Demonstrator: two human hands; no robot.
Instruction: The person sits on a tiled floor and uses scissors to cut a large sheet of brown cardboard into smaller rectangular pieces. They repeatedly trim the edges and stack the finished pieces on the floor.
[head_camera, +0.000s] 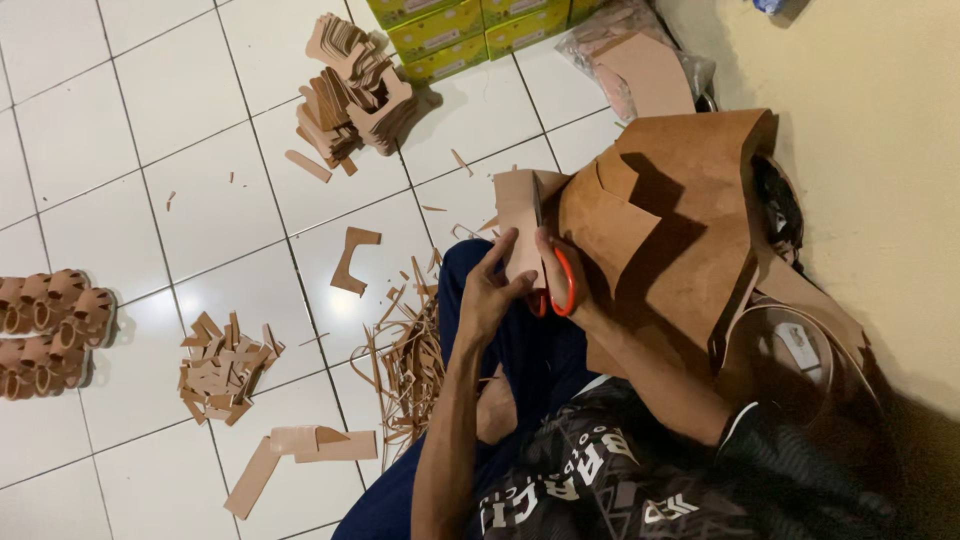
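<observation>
A tan cut piece (517, 215) is pinched by the left hand (492, 290), while orange-handled scissors (553, 285) are gripped by the right hand (560, 270), fingers closed through the loops. Cutting from the large brown sheet (680, 220) seems underway; steady feeding along the outline is called for next. The blades are largely hidden.
</observation>
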